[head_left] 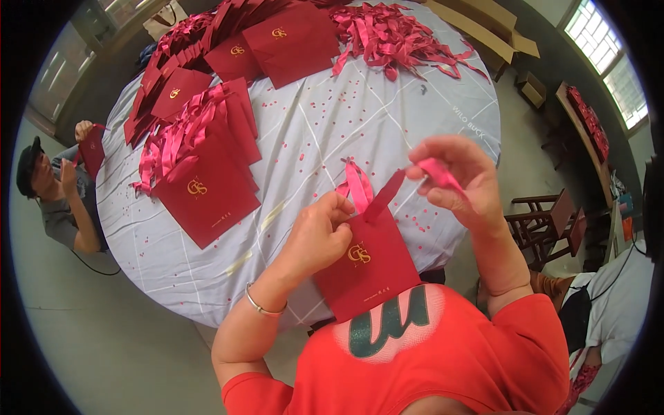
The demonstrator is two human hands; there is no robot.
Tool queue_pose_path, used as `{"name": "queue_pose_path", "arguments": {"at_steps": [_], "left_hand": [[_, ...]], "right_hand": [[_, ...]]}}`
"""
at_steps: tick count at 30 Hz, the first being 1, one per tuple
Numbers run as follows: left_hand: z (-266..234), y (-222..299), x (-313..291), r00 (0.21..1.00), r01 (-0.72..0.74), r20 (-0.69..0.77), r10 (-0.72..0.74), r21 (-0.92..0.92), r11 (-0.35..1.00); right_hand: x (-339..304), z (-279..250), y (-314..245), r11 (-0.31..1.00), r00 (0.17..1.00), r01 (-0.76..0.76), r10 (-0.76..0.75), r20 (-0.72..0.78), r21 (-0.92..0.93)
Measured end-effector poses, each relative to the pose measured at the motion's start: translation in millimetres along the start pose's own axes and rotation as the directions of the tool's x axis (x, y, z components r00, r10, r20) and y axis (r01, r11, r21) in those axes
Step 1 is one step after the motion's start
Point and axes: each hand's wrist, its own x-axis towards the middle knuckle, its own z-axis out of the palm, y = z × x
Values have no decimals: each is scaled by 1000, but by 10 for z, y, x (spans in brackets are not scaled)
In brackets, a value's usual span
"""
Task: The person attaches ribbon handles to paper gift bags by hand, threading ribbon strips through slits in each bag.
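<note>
A red paper gift bag (377,273) with a gold emblem leans against the table edge, right in front of my body. My left hand (319,232) is closed at its upper left edge, fingers curled and thumb pressed over the bag. A pink ribbon loop (357,188) rises from the bag's top. From the top edge a darker red ribbon length (384,197) stretches up toward my right hand (462,181). That hand is raised to the right of the bag, pinching a pink ribbon end (443,174); its fingertips are slightly blurred.
Finished-looking red bags with ribbons (207,187) stand in a row to the left. More flat red bags (294,45) and a heap of loose pink ribbons (401,38) cover the table's far side. Small red bits dot the grey tablecloth (290,138). A person (62,187) sits at left.
</note>
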Motion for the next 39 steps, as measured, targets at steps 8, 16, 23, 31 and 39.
{"name": "queue_pose_path", "arguments": {"at_steps": [8, 16, 23, 31, 39], "left_hand": [[-156, 179, -48, 997, -66, -2, 71, 318, 946], [-208, 195, -32, 996, -87, 30, 81, 364, 927], [-520, 102, 27, 960, 102, 276, -52, -171, 980], [-653, -47, 128, 806, 311, 549, -221, -75, 947], [-681, -86, 129, 814, 330, 547, -195, -159, 931]], "right_hand": [[-74, 69, -103, 913, 988, 145, -111, 108, -381], [8, 242, 503, 526, 915, 388, -119, 386, -757], [0, 182, 565, 529, 919, 351, -36, 392, -773], [33, 162, 636, 662, 961, 167, 56, 271, -730], [101, 287, 489, 665, 933, 258, 16, 358, -701]]}}
